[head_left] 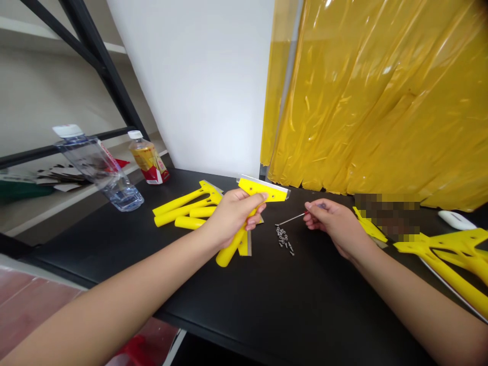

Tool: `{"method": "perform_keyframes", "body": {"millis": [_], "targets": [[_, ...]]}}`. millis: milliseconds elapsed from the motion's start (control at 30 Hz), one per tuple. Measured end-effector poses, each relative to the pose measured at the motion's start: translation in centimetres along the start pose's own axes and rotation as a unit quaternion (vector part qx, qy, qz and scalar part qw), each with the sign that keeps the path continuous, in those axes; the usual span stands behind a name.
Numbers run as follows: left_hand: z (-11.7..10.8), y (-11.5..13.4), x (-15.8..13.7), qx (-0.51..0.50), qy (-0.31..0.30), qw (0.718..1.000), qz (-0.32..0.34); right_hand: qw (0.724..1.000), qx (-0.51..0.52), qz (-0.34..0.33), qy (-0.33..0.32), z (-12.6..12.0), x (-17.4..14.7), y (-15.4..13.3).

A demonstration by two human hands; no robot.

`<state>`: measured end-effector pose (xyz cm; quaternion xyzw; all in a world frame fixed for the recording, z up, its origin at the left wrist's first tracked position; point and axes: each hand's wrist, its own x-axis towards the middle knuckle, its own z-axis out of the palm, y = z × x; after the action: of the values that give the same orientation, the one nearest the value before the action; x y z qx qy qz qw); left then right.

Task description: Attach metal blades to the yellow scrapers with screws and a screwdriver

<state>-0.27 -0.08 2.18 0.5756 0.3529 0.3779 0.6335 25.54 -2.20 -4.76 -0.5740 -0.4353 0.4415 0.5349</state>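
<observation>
1. Left hand [234, 216] wraps firmly round a yellow plastic scraper with a silver metal blade edge [263, 191], thumb pressed on its flat head. It is held up, just left of and beyond the small heap of silver metal screws [282, 238].
2. Right hand [331, 221], to the right of the screws, pinches a thin screwdriver with a silver shaft [292, 219] between thumb and fingers. Its tip points at the far edge of the screws; whether it touches one, I cannot tell.
3. Several yellow long-handled scrapers [179, 201] lie left of the screws, overlapping one another, partly hidden behind the left hand.
4. More yellow scrapers with forked necks [468, 238] lie well to the right of the screws, near a small white rounded object [456, 220].
5. A clear plastic bottle with a white cap [114, 175] and a smaller bottle with a yellow-and-red label [148, 158] stand far left of the screws.
6. Crinkled yellow plastic sheeting [381, 96] hangs beyond the screws, behind the black table [305, 305].
</observation>
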Motion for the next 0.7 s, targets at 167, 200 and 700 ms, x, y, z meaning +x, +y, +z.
{"method": "perform_keyframes", "body": {"millis": [167,200,700], "targets": [[0.0,0.0,0.0,-0.005,-0.004,1.0,0.004,0.999,-0.006,-0.034,0.01,0.1,-0.3,-0.5],[0.0,0.0,0.0,-0.006,-0.003,1.0,0.002,0.999,-0.009,-0.046,0.013,0.1,-0.4,-0.8],[-0.1,-2.5,0.9,-0.143,-0.036,0.977,-0.155,0.964,-0.079,-0.236,0.096,0.4,-5.1,-6.0]]}}
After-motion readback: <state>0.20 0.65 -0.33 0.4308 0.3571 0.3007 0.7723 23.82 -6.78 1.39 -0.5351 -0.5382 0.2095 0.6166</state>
